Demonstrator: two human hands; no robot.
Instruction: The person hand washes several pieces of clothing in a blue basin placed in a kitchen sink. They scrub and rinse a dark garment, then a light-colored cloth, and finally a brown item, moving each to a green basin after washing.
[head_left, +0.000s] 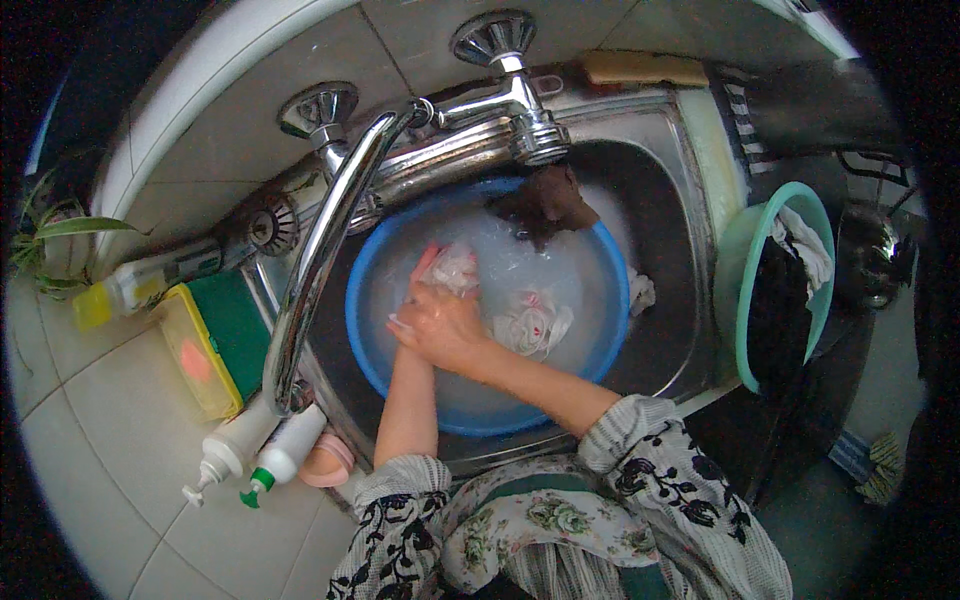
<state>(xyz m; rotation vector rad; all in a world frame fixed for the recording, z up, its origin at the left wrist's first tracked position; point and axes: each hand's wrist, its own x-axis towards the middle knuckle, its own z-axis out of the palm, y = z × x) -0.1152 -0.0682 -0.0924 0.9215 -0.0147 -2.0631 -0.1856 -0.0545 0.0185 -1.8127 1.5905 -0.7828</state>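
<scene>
A blue plastic basin (351, 300) of cloudy water sits in the metal sink. Inside it, my left hand (421, 279) holds a bunched white cloth (452, 268) with pinkish-red marks; its fingers are mostly hidden. My right hand (446, 322) lies across the left one, closed over the same cloth, and a thin white edge shows by its fingers. Just right of my hands, a second white cloth (534, 322) with red marks floats crumpled. At the far side, a dark brown cloth (555, 199) hangs partly over the basin rim.
A chrome faucet spout (322, 247) arches left of the basin. Pump bottles (289, 446), a pink dish (328, 460) and a yellow-rimmed container (199, 356) stand left. A mint-green tub (731, 277) with black and white cloths is right. A small light cloth (641, 291) lies beside the basin.
</scene>
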